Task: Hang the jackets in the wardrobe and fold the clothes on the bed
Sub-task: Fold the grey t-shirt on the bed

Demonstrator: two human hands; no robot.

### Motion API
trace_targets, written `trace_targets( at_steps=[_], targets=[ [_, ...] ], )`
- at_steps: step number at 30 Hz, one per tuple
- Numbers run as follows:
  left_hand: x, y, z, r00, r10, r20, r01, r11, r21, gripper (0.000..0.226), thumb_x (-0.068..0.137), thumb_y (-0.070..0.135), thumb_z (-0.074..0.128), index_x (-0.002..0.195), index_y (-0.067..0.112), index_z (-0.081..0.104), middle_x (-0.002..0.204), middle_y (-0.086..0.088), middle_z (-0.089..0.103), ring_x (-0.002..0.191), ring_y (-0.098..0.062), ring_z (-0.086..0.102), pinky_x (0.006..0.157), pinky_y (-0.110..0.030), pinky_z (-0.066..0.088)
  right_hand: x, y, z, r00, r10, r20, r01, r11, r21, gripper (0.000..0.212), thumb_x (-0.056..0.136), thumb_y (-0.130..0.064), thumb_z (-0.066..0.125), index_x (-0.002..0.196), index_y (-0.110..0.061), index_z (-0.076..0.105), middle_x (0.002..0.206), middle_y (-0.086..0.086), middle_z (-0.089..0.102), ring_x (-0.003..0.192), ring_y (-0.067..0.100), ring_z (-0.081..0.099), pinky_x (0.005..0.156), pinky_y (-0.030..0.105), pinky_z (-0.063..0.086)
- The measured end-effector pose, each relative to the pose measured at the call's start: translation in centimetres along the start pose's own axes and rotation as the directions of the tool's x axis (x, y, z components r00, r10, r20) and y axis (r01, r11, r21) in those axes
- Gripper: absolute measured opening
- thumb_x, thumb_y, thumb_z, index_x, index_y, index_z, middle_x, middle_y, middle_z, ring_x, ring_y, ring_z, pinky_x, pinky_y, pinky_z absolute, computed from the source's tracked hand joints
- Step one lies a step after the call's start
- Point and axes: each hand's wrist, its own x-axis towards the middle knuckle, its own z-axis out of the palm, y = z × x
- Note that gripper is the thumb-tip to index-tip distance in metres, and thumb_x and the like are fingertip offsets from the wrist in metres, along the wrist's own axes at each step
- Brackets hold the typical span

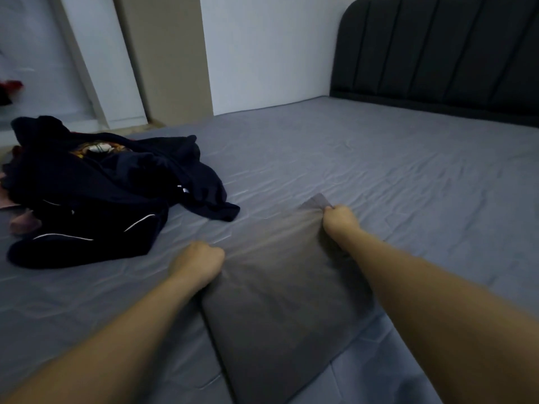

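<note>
Two bare forearms reach out over the bed (379,158), and between them lies a grey cloth (280,293), flat and smooth on the sheet. The right hand (339,220) pinches the cloth's far corner, fingers curled tight round a small peak of fabric. The left hand (198,262) is fisted at the cloth's other far corner; it seems to grip the edge, though the fabric there is blurred. Between the two grips the far edge is pulled taut and looks streaked with motion.

The grey cloth reads as mid-fold or being spread for folding; no finished folded stack is in view. Left of the left hand, well apart from it, a dark pile (96,193) of clothes lies crumpled, with white piping and a printed patch showing. That is still to sort. A pink garment (23,223) peeks out beyond it. No wardrobe or hanger can be made out with certainty.
</note>
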Motion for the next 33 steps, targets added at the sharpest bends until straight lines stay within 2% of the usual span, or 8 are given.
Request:
trace_targets(
  at_steps=[4,10,17,22,27,29,31,33],
  targets=[
    [1.0,-0.1,0.6,0.980,0.148,-0.136,-0.138,0.987,0.079,0.025,0.095,0.036,0.040,0.090,0.014,0.050,0.107,-0.015,0.062,0.098,-0.035,0.058,0.084,-0.040,0.047,0.8,0.6,1.4,0.999,0.006,0.039,-0.005,1.000,-0.021,0.062,0.094,-0.053,0.041,0.124,-0.002,0.057,0.128,0.022,0.058,0.118,0.039,0.054,0.099,0.041,0.042],
    [0.9,-1.6,2.7,0.888,0.359,-0.289,-0.255,0.905,0.340,0.027,0.103,0.040,0.030,0.092,0.016,0.033,0.095,-0.016,0.067,0.088,-0.038,0.063,0.064,-0.039,0.035,1.3,1.8,2.4,0.998,-0.067,0.004,0.066,0.964,-0.259,0.048,0.098,-0.049,0.036,0.119,-0.008,0.048,0.128,0.022,0.055,0.118,0.039,0.052,0.096,0.044,0.040],
    [1.0,-2.0,2.9,0.914,0.324,-0.243,-0.198,0.881,0.429,0.053,0.104,0.043,0.024,0.098,0.011,0.066,0.107,-0.014,0.066,0.101,-0.033,0.058,0.084,-0.040,0.046,1.7,1.9,2.3,0.996,-0.028,0.079,0.054,0.933,-0.355,0.072,0.097,-0.059,0.028,0.137,-0.001,0.046,0.142,0.021,0.047,0.128,0.036,0.046,0.104,0.042,0.035],
    [1.6,-2.6,3.0,0.931,0.309,-0.192,-0.238,0.917,0.320,0.060,0.102,0.050,0.021,0.072,0.014,0.059,0.091,-0.012,0.068,0.077,-0.026,0.056,0.073,-0.035,0.043,3.0,2.2,2.0,0.982,0.018,0.189,0.046,0.943,-0.329,0.080,0.093,-0.064,0.039,0.139,0.002,0.044,0.145,0.023,0.044,0.129,0.037,0.045,0.104,0.038,0.036],
    [-0.3,-0.3,3.0,0.925,0.264,-0.275,-0.115,0.882,0.457,0.037,0.101,0.032,0.031,0.102,0.009,0.060,0.110,-0.014,0.063,0.100,-0.032,0.057,0.084,-0.040,0.042,2.1,4.0,3.8,0.987,-0.159,0.031,0.155,0.870,-0.468,0.077,0.100,-0.059,0.015,0.121,0.002,0.058,0.126,0.024,0.058,0.117,0.037,0.053,0.096,0.043,0.040],
    [-2.5,1.4,3.0,0.811,0.471,-0.347,-0.227,0.800,0.555,0.030,0.093,0.025,0.040,0.111,0.007,0.056,0.120,-0.017,0.055,0.107,-0.035,0.050,0.096,-0.048,0.038,2.2,3.7,3.8,0.984,-0.157,0.079,0.175,0.846,-0.504,0.079,0.100,-0.058,0.011,0.124,0.002,0.057,0.129,0.024,0.057,0.120,0.037,0.052,0.098,0.044,0.039],
    [-6.3,2.4,4.5,0.725,0.602,-0.335,-0.418,0.770,0.481,0.049,0.092,0.042,0.037,0.121,0.008,0.058,0.130,-0.017,0.054,0.119,-0.037,0.049,0.108,-0.059,0.030,2.3,3.7,3.4,0.981,-0.151,0.119,0.191,0.849,-0.492,0.081,0.099,-0.059,0.011,0.129,0.005,0.052,0.133,0.027,0.053,0.124,0.038,0.050,0.102,0.043,0.037],
    [-11.2,2.6,6.7,0.784,0.608,-0.122,-0.536,0.764,0.359,0.076,0.093,0.065,0.017,0.143,0.014,0.044,0.151,-0.013,0.039,0.141,-0.036,0.032,0.114,-0.065,0.012,2.0,4.0,2.8,0.983,-0.145,0.116,0.182,0.875,-0.450,0.084,0.098,-0.063,0.016,0.135,0.007,0.045,0.139,0.029,0.047,0.128,0.039,0.046,0.105,0.041,0.034]
  ],
)
